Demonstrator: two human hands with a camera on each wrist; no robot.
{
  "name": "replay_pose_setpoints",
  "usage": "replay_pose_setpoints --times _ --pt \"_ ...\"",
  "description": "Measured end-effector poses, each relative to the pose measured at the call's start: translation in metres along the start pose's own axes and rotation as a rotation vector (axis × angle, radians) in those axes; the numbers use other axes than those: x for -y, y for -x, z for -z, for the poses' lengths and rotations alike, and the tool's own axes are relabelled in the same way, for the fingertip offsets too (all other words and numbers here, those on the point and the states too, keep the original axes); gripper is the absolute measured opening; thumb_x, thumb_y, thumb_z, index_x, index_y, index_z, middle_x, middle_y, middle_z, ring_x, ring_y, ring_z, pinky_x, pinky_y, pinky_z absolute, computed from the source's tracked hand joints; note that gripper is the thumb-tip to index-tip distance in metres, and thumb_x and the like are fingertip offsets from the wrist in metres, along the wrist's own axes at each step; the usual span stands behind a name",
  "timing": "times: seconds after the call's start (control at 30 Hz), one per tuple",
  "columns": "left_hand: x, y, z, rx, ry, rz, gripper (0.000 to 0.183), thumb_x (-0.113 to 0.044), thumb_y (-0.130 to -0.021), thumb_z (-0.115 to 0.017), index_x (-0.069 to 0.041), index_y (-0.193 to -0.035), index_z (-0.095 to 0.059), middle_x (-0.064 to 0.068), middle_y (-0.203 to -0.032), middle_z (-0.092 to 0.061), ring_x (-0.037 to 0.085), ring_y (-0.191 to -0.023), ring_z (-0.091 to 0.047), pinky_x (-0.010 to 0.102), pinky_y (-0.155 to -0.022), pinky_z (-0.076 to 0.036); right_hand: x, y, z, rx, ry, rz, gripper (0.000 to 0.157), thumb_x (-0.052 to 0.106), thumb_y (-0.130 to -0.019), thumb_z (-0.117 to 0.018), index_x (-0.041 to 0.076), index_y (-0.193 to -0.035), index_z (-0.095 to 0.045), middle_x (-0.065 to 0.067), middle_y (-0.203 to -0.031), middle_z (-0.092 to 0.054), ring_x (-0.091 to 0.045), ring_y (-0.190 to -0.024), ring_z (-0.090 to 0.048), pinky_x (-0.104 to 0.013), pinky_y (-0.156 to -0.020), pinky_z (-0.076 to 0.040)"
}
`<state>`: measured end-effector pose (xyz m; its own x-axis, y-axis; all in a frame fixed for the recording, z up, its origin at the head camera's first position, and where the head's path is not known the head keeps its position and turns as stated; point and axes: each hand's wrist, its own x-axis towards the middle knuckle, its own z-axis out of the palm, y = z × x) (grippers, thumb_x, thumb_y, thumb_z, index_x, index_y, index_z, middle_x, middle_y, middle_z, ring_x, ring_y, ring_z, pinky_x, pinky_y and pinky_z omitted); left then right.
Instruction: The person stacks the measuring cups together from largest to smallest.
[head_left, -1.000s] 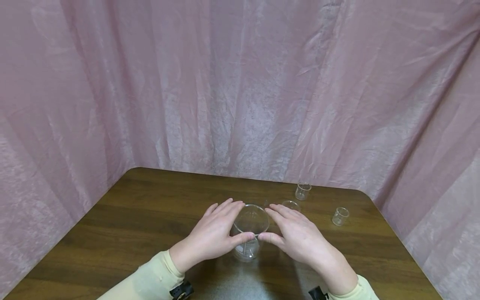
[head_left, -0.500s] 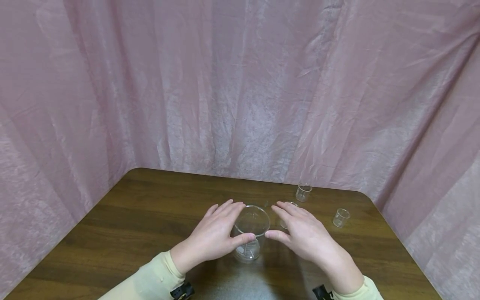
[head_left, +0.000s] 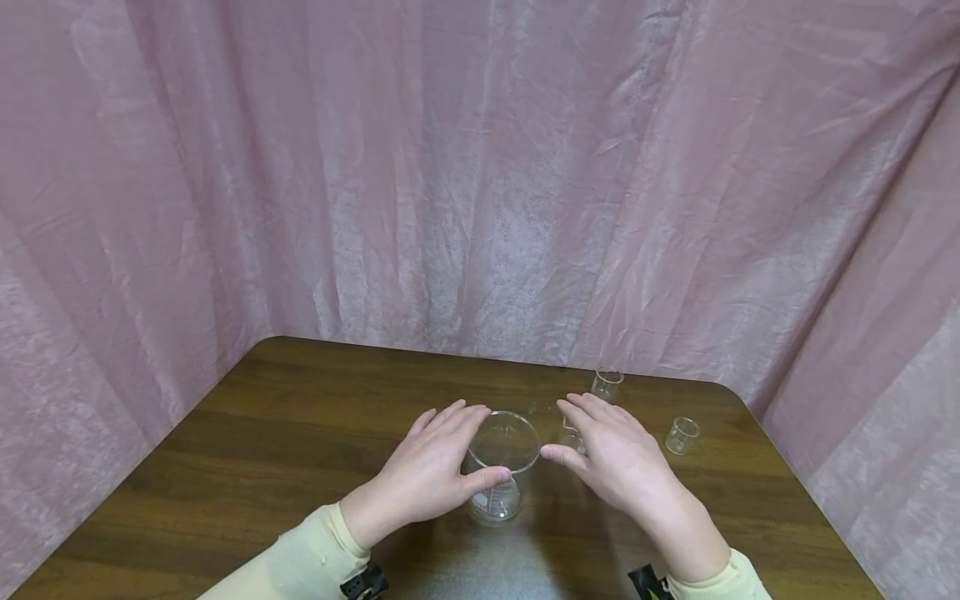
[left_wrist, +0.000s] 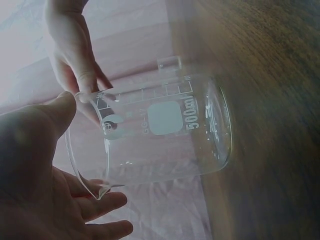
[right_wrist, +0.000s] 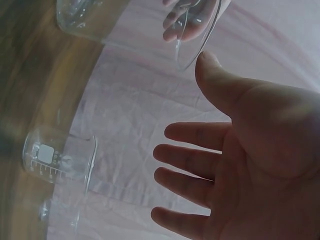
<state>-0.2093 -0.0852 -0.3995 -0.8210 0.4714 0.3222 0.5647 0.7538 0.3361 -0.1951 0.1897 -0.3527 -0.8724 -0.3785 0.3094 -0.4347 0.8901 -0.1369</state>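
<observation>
Left grip [head_left: 427, 468] at beaker rim [head_left: 508, 412]

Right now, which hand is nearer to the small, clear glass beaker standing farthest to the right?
Right. The right hand is left of that small beaker, not touching; the left hand is farther left, by the large clear glass beaker.

Beaker [left_wrist: 160, 140] between left hand [head_left: 431, 467], right hand [head_left: 618, 454]

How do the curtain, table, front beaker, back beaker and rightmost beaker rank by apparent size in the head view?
Curtain
Table
Front beaker
Back beaker and rightmost beaker: too alike to rank
</observation>
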Motion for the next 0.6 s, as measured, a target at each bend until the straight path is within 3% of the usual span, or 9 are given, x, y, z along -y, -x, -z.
replay_pose_setpoints --times 0.6 --pt "0.0 0.0 0.0 0.007 0.018 0.01 0.083 -0.066 -0.099 -0.074 -0.01 -0.158 -0.055 0.006 -0.161 -0.058 0.038 -0.157 -0.043 0.07 -0.125 -0.03 -0.015 -0.004 -0.005 -0.036 0.005 -0.045 0.064 0.049 -0.1 -0.081 0.005 -0.146 -0.07 -0.016 -0.15 -0.067 -0.044 -0.142 -0.059 -0.065 -0.116 -0.045"
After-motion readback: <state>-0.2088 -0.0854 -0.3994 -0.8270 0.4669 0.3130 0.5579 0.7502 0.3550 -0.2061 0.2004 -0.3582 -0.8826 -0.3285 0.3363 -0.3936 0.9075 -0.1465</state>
